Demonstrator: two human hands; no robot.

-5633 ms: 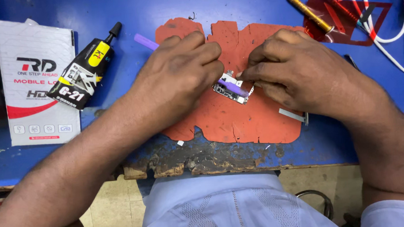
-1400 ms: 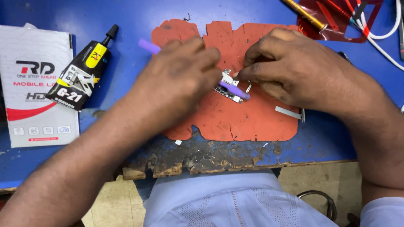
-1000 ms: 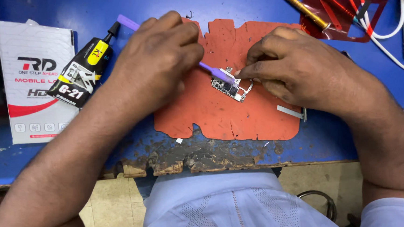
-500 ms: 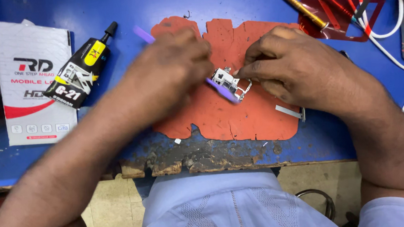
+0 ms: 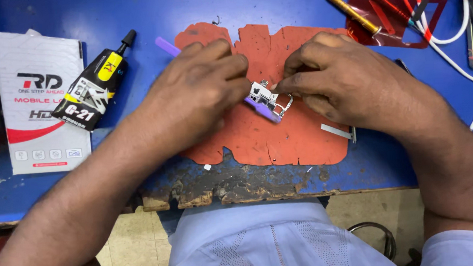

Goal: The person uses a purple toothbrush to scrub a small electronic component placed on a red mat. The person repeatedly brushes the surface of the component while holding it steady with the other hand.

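On the far left of the blue worktop [image 5: 130, 13] I see a white printed box [image 5: 37, 101], and on its right edge leans a black glue tube with a yellow label [image 5: 92, 87]. Neither has moved.

What did change is my left hand [image 5: 201, 97]. One second ago it was lifted toward the glue tube, with the thin purple plastic pry stick [image 5: 262, 107] raised; now it has come back down to the middle. The fingers are closed around the stick, its back end showing behind the knuckles and its tip lying under the small silver metal part [image 5: 270, 95].

This part rests on the torn orange rubber mat [image 5: 281, 141], between both hands. My right hand [image 5: 343, 82] has stayed in place; its fingers pinch the right edge of the part to keep it steady.

I judge that the prying on the part is starting again.

Further right lie a yellow-handled screwdriver [image 5: 349, 10] and white cables [image 5: 444, 38].
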